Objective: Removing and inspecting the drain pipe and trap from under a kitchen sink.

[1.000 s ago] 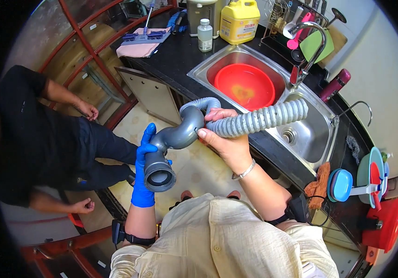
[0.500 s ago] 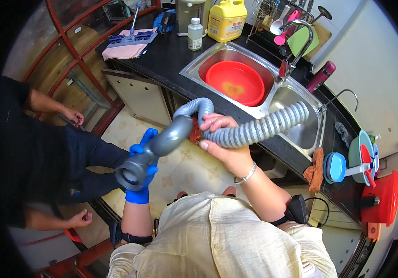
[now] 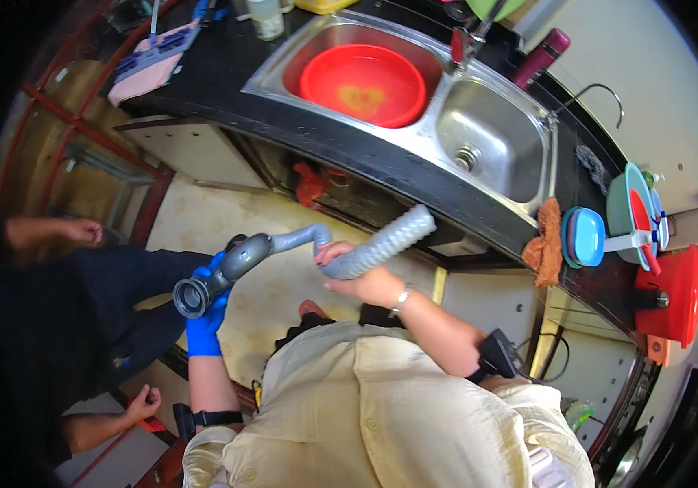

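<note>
My left hand (image 3: 212,313), in a blue glove, grips a dark grey plastic trap pipe (image 3: 245,259), whose round open end faces up toward me. From the trap, a grey corrugated hose (image 3: 386,238) bends up and over into my right hand (image 3: 365,276), which is closed around it. The hose's free end points up to the right, below the sink (image 3: 491,138) and in front of the open cabinet (image 3: 284,167). A red basin (image 3: 361,85) sits in the sink's left bowl.
Another person (image 3: 56,317) stands close on my left. An open white cabinet door (image 3: 186,154) juts out beneath the black counter (image 3: 211,106). An orange cloth (image 3: 540,252), stacked blue containers (image 3: 585,236) and a red tub (image 3: 674,289) line the right side.
Both hands have moved lower and leftward with the pipe and hose, away from the sink. The view has shifted, bringing more of the open cabinet below the sink into sight.
</note>
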`<action>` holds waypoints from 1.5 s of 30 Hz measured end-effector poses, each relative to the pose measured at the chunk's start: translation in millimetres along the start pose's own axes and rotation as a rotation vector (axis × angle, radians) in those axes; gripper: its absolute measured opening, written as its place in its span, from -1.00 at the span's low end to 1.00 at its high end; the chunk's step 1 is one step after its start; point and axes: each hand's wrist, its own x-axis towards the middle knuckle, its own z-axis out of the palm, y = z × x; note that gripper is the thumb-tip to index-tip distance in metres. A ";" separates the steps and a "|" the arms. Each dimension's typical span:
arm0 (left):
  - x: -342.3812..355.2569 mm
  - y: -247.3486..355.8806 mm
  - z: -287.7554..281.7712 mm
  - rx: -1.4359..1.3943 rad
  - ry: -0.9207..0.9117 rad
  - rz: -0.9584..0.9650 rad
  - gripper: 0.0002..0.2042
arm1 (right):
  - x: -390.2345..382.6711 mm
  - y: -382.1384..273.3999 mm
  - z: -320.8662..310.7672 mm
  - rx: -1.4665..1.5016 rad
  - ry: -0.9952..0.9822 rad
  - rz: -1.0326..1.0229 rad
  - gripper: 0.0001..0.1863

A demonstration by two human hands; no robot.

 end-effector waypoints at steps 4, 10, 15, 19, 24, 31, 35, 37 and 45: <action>14.5 -46.6 -1.6 0.374 0.030 -0.212 -0.47 | -9.6 80.7 -23.1 -0.033 -0.066 0.113 -0.62; 87.5 -186.7 -46.8 0.572 -0.125 -0.241 -0.55 | 3.4 236.3 -56.3 -0.131 -0.011 0.215 -0.64; 162.3 -300.5 -59.7 0.691 -0.226 -0.180 -0.40 | 28.1 361.0 -124.4 0.019 0.325 0.388 -0.67; 215.8 -388.9 -66.8 0.463 -0.308 -0.099 -0.43 | 39.8 461.6 -204.4 0.309 0.740 0.361 -0.67; 223.8 -448.3 -106.3 0.606 -0.238 0.068 -0.47 | 62.2 531.3 -243.9 0.378 0.901 0.250 -0.68; 215.8 -461.8 -67.7 0.512 -0.213 0.077 -0.45 | 29.1 568.6 -296.6 0.094 0.896 -0.001 -0.45; 211.2 -469.4 -13.7 0.400 -0.317 0.065 -0.46 | -43.8 560.4 -356.2 -0.469 1.011 -0.155 -0.62; 201.0 -442.2 -79.3 0.517 -0.128 0.071 -0.45 | 52.5 515.3 -262.6 -0.140 1.069 -0.228 -0.63; 194.6 -469.7 -27.9 0.449 -0.232 -0.023 -0.45 | 44.1 507.8 -354.1 0.009 1.090 -0.130 -0.54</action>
